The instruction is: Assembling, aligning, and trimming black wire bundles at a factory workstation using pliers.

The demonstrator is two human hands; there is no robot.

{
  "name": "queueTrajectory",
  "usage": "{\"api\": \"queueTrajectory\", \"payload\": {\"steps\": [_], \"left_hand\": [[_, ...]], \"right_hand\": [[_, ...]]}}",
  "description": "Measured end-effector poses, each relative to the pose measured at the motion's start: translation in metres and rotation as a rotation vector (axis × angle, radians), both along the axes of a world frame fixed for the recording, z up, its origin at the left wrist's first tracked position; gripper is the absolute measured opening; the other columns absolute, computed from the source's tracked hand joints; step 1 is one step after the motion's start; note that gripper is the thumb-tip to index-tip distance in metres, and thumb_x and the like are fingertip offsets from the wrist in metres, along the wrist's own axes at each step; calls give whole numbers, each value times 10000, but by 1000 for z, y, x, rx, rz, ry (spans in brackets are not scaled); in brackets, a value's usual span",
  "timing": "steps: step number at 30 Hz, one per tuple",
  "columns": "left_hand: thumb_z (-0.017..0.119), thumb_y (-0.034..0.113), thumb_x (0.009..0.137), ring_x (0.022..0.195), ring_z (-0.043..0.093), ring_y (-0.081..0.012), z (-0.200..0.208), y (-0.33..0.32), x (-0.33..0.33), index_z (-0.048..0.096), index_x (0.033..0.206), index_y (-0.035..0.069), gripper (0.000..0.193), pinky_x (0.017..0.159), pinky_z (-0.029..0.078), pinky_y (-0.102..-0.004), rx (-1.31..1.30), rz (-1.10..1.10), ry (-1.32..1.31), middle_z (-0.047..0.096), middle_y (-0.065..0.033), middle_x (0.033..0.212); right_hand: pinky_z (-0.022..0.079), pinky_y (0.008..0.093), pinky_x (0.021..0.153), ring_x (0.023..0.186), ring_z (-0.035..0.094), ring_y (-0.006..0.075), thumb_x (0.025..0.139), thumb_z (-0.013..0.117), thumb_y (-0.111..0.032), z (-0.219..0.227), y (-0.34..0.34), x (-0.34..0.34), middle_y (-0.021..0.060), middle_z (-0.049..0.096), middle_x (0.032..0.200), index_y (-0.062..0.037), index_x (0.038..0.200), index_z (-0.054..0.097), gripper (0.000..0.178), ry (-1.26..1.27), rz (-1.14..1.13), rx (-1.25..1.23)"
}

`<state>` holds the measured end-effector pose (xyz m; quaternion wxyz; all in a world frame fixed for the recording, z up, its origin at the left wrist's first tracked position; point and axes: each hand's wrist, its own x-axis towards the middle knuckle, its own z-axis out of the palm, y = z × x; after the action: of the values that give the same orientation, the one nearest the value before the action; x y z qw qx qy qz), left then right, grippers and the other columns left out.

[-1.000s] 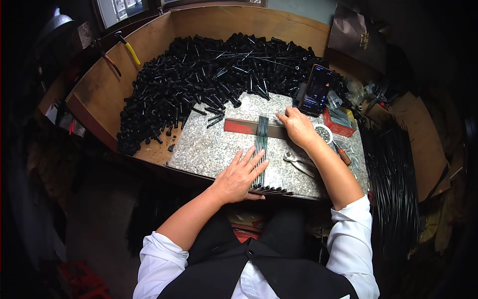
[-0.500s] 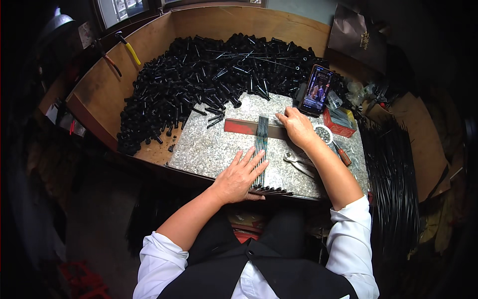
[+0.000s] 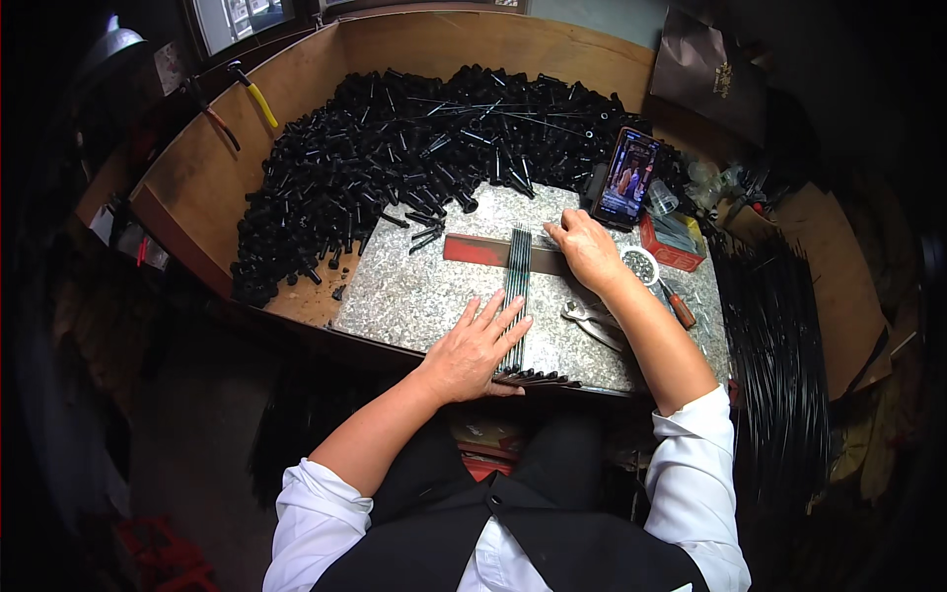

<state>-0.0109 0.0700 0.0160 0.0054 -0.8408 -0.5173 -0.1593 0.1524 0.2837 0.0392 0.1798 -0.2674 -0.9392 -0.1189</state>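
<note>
My left hand [image 3: 471, 352] rests with fingers spread over a row of thin dark metal rods [image 3: 519, 259] lying side by side. The rods point away from me, and their black knobbed ends [image 3: 538, 377] line the near edge of the speckled stone slab [image 3: 395, 296]. Beneath their far part, a flat red-and-dark bar [image 3: 473, 250] lies crosswise. To the right of the rods' far tips, my right hand [image 3: 589, 252] hovers over or touches the bar's right end. Its fingers are bent together; what they pinch, if anything, is hidden.
Black tubular parts [image 3: 395, 148] are heaped behind the slab inside a wooden-walled bin [image 3: 424, 44]. Right of my right hand are a lit phone [image 3: 629, 178], red box [image 3: 673, 247], white bowl [image 3: 641, 264], screwdriver [image 3: 680, 308] and pliers [image 3: 592, 324]. Long black rods [image 3: 774, 365] hang at right.
My right hand has shifted very slightly away from me. My left hand and the rods look the same.
</note>
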Motion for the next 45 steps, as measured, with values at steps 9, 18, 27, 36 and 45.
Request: {"api": "queueTrajectory", "payload": {"steps": [9,18,27,36,45], "left_hand": [[701,598,690,1367,262,-405,-2,0,-1,392,1385,30,950,1099,250,-544,13,1,6,308,-208,1467],[711,592,683,1374,248,-411,-2,0,-1,388,1387,32,956,1101,239,-547,8,-3,-7,313,-217,1462],[708,591,687,1364,267,-407,-1,0,-1,393,1382,32,946,1094,255,-547,13,-3,8,314,-217,1459],[715,588,681,1359,277,-404,-1,-1,-1,393,1381,32,951,1092,259,-547,18,-1,8,318,-216,1457],[721,583,679,1369,257,-410,-2,1,-1,390,1384,32,954,1101,238,-547,10,-8,-15,320,-222,1456]], "right_hand": [[479,383,817,952,562,282,828,495,-67,-2,-1,-2,123,543,932,-108,1151,640,356,19,-15,-60],[483,388,799,946,568,285,833,498,-71,0,-1,-3,121,546,924,-114,1148,641,349,35,-3,-75],[482,380,790,932,564,278,819,512,-72,2,-1,-8,119,546,918,-106,1150,642,357,17,13,-38],[484,378,787,929,563,276,816,510,-68,1,-1,-9,121,540,921,-104,1149,643,360,15,21,-18],[485,386,799,940,567,284,827,500,-68,0,0,-8,128,542,931,-94,1152,637,354,24,22,-46]]}}
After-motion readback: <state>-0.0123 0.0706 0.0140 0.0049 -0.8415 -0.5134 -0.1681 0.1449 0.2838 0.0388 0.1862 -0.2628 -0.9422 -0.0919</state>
